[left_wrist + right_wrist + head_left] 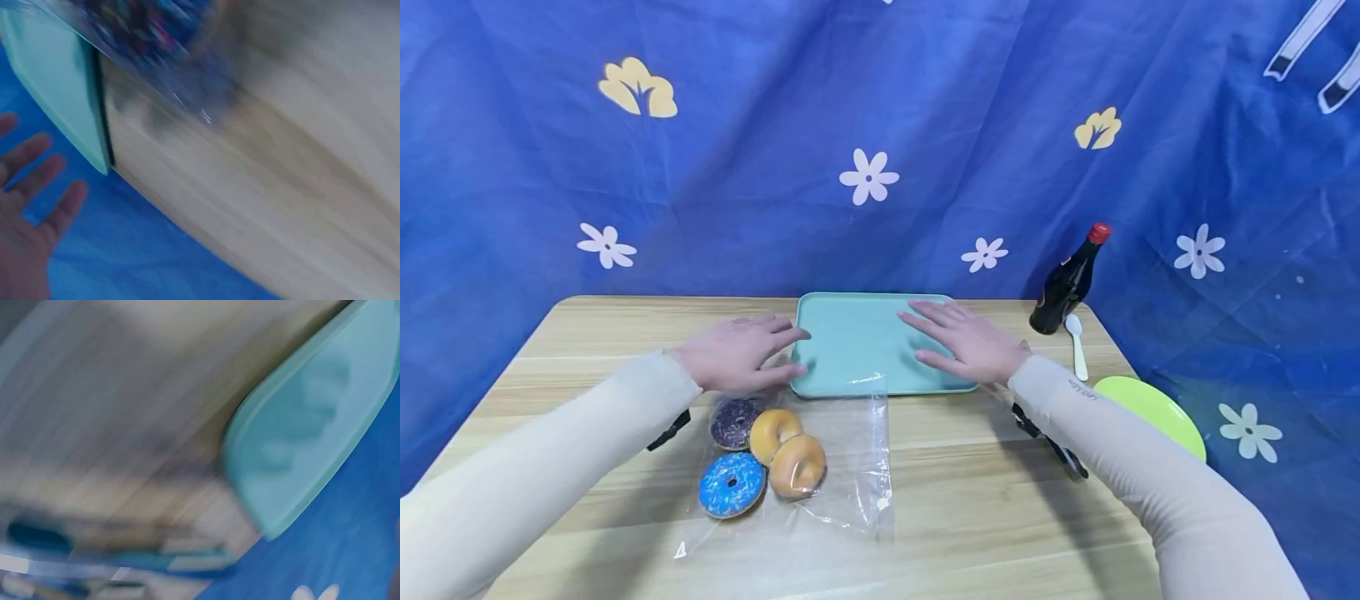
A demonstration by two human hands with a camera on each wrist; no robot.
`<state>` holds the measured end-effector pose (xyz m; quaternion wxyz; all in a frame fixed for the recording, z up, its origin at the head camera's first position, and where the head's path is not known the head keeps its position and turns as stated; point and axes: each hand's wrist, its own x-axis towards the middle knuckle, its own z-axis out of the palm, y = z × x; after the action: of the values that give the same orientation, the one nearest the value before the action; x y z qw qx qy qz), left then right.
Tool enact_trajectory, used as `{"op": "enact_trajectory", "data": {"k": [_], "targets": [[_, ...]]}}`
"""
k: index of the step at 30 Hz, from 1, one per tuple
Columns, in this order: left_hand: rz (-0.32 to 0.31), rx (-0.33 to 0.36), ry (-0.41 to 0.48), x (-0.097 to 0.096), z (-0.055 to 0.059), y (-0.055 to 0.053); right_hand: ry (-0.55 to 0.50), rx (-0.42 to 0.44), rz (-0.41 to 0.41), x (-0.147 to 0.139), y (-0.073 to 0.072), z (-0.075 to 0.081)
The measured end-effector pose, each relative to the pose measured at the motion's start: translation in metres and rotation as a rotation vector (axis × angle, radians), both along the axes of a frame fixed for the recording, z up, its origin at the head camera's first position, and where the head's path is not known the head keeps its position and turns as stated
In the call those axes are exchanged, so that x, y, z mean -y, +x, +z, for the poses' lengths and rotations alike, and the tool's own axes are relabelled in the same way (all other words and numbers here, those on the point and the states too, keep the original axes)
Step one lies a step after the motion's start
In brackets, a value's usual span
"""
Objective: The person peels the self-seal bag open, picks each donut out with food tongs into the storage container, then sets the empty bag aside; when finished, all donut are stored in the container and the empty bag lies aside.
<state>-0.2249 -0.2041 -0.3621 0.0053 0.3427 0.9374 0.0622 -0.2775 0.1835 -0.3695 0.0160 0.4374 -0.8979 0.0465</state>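
Note:
A pale teal rectangular tray (861, 342) lies at the back middle of the table. My left hand (745, 354) is held over its left end, fingers spread and holding nothing; the left wrist view shows that hand (28, 194) with fingers apart. Over the tray's right end is my right hand (966, 342), palm down, fingers extended, with nothing in it. Nearer me, below the left hand, a clear plastic bag (857, 467) contains a dark sprinkled donut (733, 423), a blue-iced donut (732, 485) and two plain donuts (797, 467). The right wrist view is blurred but shows the tray (312, 419).
A dark bottle with a red cap (1063, 287) stands at the back right. Beside it lies a white spoon (1077, 346). A lime-green plate (1153, 412) sits at the right edge, partly behind my forearm. Some dark, shiny object (1067, 461) shows under that arm. Blue patterned cloth (760, 167) hangs behind.

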Motion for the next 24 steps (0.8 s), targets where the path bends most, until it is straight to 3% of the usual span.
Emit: {"op": "enact_trajectory", "data": {"k": [6,10,16,24], "targets": [[-0.053,0.279,0.197,-0.021,-0.005,-0.004,-0.075,0.278,0.017,0.035,0.014,0.003],[-0.073,0.382,0.264,-0.034,-0.012,-0.008,-0.132,0.411,0.046,0.052,0.018,0.000],[-0.042,0.456,0.265,-0.041,-0.017,-0.010,-0.169,0.471,0.041,0.067,0.017,-0.007],[-0.049,0.476,0.326,-0.044,-0.018,-0.008,-0.201,0.435,0.055,0.073,0.017,-0.009]]}}
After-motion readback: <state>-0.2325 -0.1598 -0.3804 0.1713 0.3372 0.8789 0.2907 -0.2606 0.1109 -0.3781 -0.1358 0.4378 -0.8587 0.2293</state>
